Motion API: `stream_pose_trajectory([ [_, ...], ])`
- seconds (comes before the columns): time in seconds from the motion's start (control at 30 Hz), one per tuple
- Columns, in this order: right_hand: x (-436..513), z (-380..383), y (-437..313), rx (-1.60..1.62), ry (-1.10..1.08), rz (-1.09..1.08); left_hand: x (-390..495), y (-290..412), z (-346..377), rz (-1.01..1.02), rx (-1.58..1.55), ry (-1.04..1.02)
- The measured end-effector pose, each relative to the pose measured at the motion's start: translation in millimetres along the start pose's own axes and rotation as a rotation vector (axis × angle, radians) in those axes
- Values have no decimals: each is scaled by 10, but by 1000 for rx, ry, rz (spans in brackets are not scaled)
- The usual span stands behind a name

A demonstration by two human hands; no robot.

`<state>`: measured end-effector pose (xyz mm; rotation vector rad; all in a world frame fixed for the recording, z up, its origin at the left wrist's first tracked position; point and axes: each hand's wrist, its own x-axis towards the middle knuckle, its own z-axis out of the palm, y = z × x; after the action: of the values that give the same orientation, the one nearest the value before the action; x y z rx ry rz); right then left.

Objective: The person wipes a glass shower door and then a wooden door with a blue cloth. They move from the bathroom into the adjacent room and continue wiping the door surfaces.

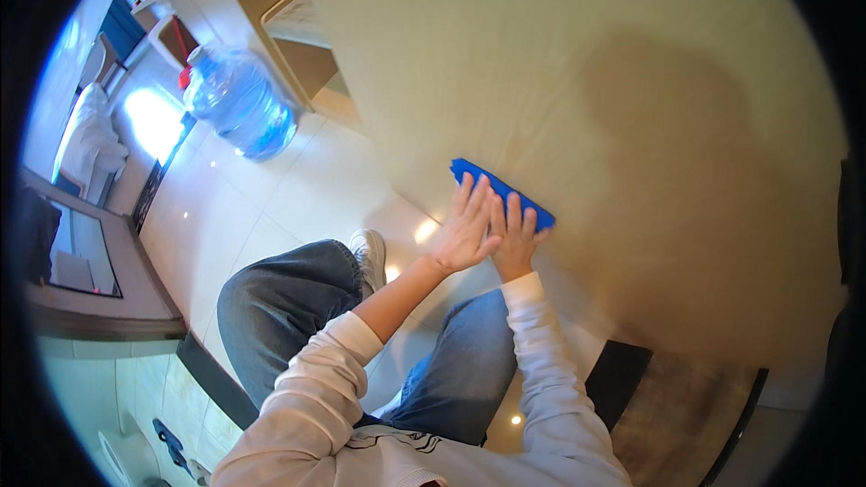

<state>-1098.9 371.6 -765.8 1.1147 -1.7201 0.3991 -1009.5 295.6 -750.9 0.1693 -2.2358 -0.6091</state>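
Note:
A folded blue cloth [501, 184] lies flat against the lower edge area of a large pale wood-grain panel [467, 67]. My left hand [465, 230] presses its fingers on the cloth's left part, palm towards the panel. Right beside it, my right hand [515, 237] holds the cloth's right part under spread fingertips, and the two hands touch or overlap slightly. The cloth's upper edge shows beyond the fingers; the rest is hidden under both hands.
A large clear-blue water jug [240, 101] stands on the tiled floor [298, 182] near an open wooden shelf unit [298, 47]. My bent knees [291, 311] are close below. Slippers [172, 445] lie beyond a dark threshold [216, 379]. A brown mat [690, 412] lies lower right.

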Motion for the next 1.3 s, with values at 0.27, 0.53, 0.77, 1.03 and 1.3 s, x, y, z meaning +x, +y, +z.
stream_pose_trajectory([
  [0.27, 1227, 370, -795, 316, -295, -103, 486, -630, -692, -262, -175, 407],
  [0.53, 457, 654, -902, 1047, -871, 123, -209, -883, -155, -621, -340, 318],
  [0.77, 358, -524, 279, 15, -184, 98, 323, 612, -312, -45, -231, -110],
  [1.03, 2424, -2105, 1539, -34, 139, 382, 2374, 2293, -1218, 540, 61, -99],
  [1.3, 4427, -3546, 2644, -79, 295, 453, 4178, 4161, -2285, 569, -37, -192],
])
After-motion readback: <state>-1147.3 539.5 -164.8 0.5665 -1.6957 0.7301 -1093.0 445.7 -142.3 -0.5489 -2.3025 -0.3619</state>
